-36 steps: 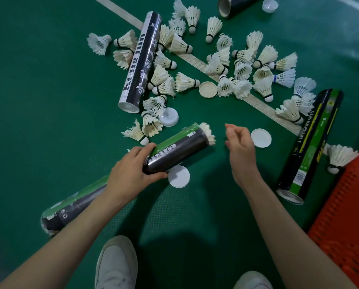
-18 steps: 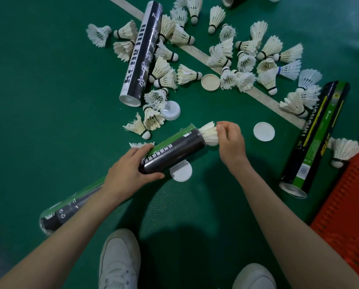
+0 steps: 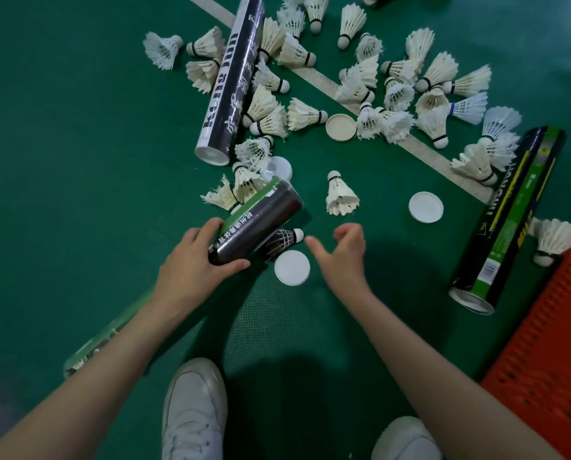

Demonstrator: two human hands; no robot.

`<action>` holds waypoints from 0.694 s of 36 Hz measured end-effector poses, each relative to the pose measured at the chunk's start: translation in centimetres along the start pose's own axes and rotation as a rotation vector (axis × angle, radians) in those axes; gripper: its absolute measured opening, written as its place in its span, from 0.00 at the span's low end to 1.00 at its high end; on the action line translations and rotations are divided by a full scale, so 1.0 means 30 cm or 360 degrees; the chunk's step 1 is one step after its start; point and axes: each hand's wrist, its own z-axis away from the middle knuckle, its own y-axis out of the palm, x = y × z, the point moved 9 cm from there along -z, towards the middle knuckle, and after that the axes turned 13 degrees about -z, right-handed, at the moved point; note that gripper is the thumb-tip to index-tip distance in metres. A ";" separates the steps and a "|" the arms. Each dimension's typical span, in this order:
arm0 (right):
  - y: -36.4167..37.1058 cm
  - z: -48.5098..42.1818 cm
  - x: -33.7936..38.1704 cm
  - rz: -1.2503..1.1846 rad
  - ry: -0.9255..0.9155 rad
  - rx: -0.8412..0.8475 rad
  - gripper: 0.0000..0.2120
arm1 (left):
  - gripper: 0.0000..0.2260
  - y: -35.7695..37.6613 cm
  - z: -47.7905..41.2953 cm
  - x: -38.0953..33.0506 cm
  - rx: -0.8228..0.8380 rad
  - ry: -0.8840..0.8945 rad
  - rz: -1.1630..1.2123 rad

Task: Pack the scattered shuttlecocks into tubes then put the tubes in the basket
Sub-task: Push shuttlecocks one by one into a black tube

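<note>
My left hand grips a green-and-black tube near its closer end, and the far end is tilted up off the floor. In the tube's shadow, against its right side, lies one shuttlecock. My right hand hovers just right of it, fingers apart and holding nothing. A loose shuttlecock lies on the floor just beyond that hand. Several more shuttlecocks are scattered across the green floor at the back. The orange basket sits at the lower right.
A white lid lies between my hands; another white lid and a beige lid lie farther out. A black tube lies at the back, a green-black tube by the basket, and another tube under my left forearm. My white shoes are below.
My right hand let go of the shuttlecock it held at the tube's mouth and drew back open. A shuttlecock now lies loose on the floor, and the tube's far end has tipped upward.
</note>
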 end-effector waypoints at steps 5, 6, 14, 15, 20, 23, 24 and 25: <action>0.143 0.066 -0.037 0.0393 -0.0061 0.0492 0.36 | 0.37 0.001 0.006 0.004 0.0013 -0.0006 -0.0003; 0.160 0.071 -0.036 0.0513 -0.0109 0.0534 0.38 | 0.37 0.000 0.007 0.004 0.0013 -0.0007 -0.0002; 0.179 0.068 -0.038 0.0903 -0.0333 0.0597 0.30 | 0.36 -0.017 0.015 -0.011 -0.0006 0.0042 -0.0052; 0.164 0.059 -0.041 0.0901 -0.0297 0.0587 0.30 | 0.36 -0.019 0.015 -0.013 -0.0006 0.0048 -0.0055; 0.004 -0.034 -0.081 0.0810 0.0032 0.0362 0.31 | 0.35 -0.018 0.017 -0.021 -0.0001 0.0088 -0.0081; -0.085 -0.081 -0.105 0.0702 0.0194 0.0250 0.30 | 0.35 -0.017 0.021 -0.035 -0.0005 0.0119 -0.0093; -0.103 -0.089 -0.111 0.0628 0.0235 0.0231 0.30 | 0.35 -0.017 0.023 -0.040 -0.0009 0.0130 -0.0102; -0.117 -0.095 -0.113 0.0525 0.0269 0.0206 0.29 | 0.35 -0.019 0.025 -0.046 -0.0013 0.0142 -0.0112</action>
